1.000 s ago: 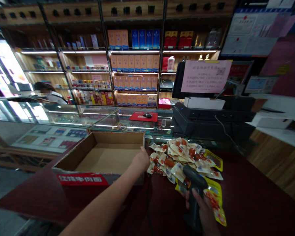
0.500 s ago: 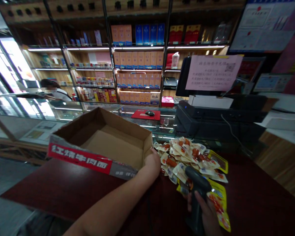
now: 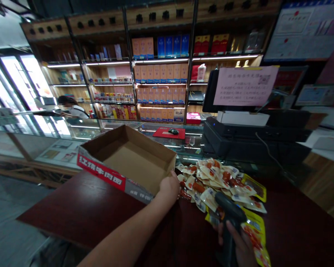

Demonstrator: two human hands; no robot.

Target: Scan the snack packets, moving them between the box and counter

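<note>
My left hand (image 3: 168,187) grips the near right corner of an open cardboard carton (image 3: 153,155), whose side bears a red printed label (image 3: 101,172). The carton is tilted, with bare brown cardboard inside. My right hand (image 3: 237,246) is shut around a black handheld barcode scanner (image 3: 228,218). The scanner's head hangs over a heap of small clear sausage packets (image 3: 208,181), and larger yellow packets (image 3: 254,231) lie at the heap's right edge and beneath the scanner.
Everything here rests on a dark red counter top (image 3: 80,196). Behind stand a glass display case (image 3: 80,128), a mouse on a red mat (image 3: 169,132), and a black till (image 3: 239,142) with a pink notice (image 3: 245,86). Stocked shelves (image 3: 160,83) and a person (image 3: 71,109) are beyond.
The carton has turned on the counter, so its labelled side now runs diagonally, with my left hand still at its corner. The scanner stays in my right hand. The view has drifted slightly.
</note>
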